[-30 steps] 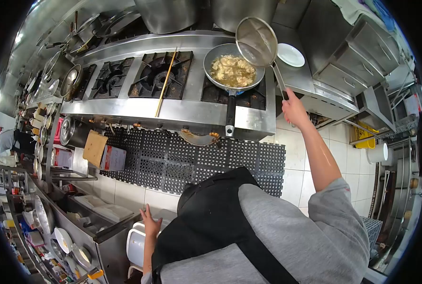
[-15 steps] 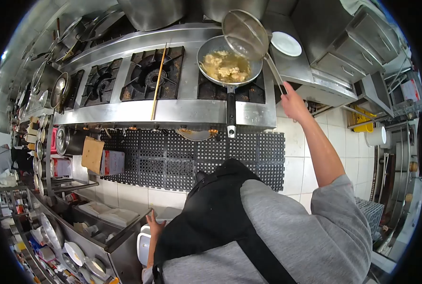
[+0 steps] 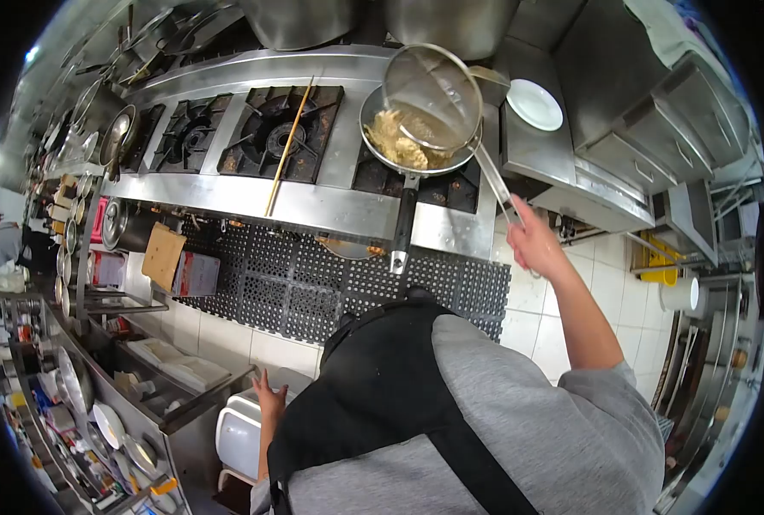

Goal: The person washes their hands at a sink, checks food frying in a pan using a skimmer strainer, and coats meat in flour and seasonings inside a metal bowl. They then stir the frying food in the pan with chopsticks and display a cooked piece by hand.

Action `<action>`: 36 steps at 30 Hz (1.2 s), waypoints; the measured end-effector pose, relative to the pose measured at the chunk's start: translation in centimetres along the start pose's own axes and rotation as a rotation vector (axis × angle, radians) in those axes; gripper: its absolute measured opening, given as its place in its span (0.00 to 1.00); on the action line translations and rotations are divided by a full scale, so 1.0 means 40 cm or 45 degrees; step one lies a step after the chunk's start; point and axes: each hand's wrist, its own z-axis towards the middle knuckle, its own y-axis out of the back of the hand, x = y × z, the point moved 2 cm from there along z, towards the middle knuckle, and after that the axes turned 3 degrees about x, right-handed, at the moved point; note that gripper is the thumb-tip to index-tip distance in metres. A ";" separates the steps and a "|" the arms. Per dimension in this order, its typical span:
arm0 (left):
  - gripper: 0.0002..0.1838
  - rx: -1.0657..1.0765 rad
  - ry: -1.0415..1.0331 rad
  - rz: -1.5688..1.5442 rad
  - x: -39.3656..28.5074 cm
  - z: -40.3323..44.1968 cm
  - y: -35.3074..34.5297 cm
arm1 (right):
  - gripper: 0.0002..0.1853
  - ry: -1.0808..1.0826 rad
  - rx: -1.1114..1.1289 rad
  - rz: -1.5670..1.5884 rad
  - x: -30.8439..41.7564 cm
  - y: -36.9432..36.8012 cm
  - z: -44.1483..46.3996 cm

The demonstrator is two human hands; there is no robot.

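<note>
Left shelving: metal bowls and white plates (image 3: 108, 425) crowd the racks at the lower left.
Steel counter (image 3: 200, 403): its corner ends near the left hand (image 3: 269, 397).
Cardboard box (image 3: 198, 275): on the lower level, beside the black rubber mat (image 3: 289, 292).
White bin (image 3: 239, 436): just beside the left forearm.
Left hand: held low and away from the stove, fingers spread and raised, grasping nothing; whether a fingertip meets the counter corner, I cannot tell.
Wooden stick (image 3: 291, 144): lies slantwise across a burner grate and over the stove's front edge.
Frying pan (image 3: 405, 169): on the rightmost burner, handle pointing toward the person.
Fried food (image 3: 397, 142): pale golden pieces in liquid inside the pan, partly behind the mesh.
Strainer (image 3: 433, 94): its round mesh hangs over the pan, tilted; contact with the rim is unclear.
Right hand (image 3: 533, 239): clenched around the strainer's long handle, forearm stretched forward from a grey sleeve.
White plate (image 3: 534, 105): on the steel side surface, right of the stove.
Far right: steel drawers (image 3: 635, 163), then a white bucket (image 3: 680, 293) by pale floor tiles (image 3: 609, 300).
</note>
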 end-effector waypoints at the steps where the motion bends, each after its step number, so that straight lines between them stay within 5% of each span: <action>1: 0.47 -0.005 0.004 0.019 0.010 -0.012 -0.036 | 0.29 -0.014 0.050 -0.022 -0.011 0.013 0.000; 4: 0.49 0.091 -0.083 -0.142 0.132 -0.028 -0.216 | 0.29 -0.008 0.188 -0.188 -0.066 0.051 0.049; 6: 0.50 0.123 -0.061 -0.012 0.089 -0.070 -0.260 | 0.29 0.552 -0.104 -0.808 -0.101 0.079 0.112; 8: 0.49 0.101 -0.018 0.298 0.010 -0.123 -0.271 | 0.30 0.492 -0.132 -0.838 -0.098 0.121 0.144; 15: 0.48 -0.046 0.007 0.112 -0.158 -0.210 -0.330 | 0.31 0.333 -0.182 -1.050 -0.174 0.205 0.284; 17: 0.47 -0.041 0.015 0.060 -0.222 -0.249 -0.326 | 0.29 0.627 -0.123 -0.699 -0.225 0.187 0.311; 18: 0.47 -0.043 0.033 0.051 -0.238 -0.274 -0.323 | 0.28 0.114 0.201 -0.099 -0.158 0.188 0.266; 23: 0.47 -0.084 0.048 0.079 -0.191 -0.346 -0.329 | 0.29 0.045 0.178 -0.052 -0.136 0.233 0.251; 26: 0.47 -0.073 0.119 0.098 -0.142 -0.355 -0.333 | 0.29 0.361 0.025 -0.431 -0.174 0.218 0.302; 29: 0.46 -0.042 0.211 0.122 -0.107 -0.345 -0.337 | 0.28 0.013 0.272 0.042 -0.130 0.179 0.264; 33: 0.45 -0.020 0.128 -0.548 0.122 -0.276 -0.467 | 0.29 0.015 0.430 0.174 -0.113 0.189 0.219; 36: 0.45 0.020 0.065 -0.560 0.104 -0.276 -0.484 | 0.29 0.042 0.422 0.104 -0.084 0.213 0.154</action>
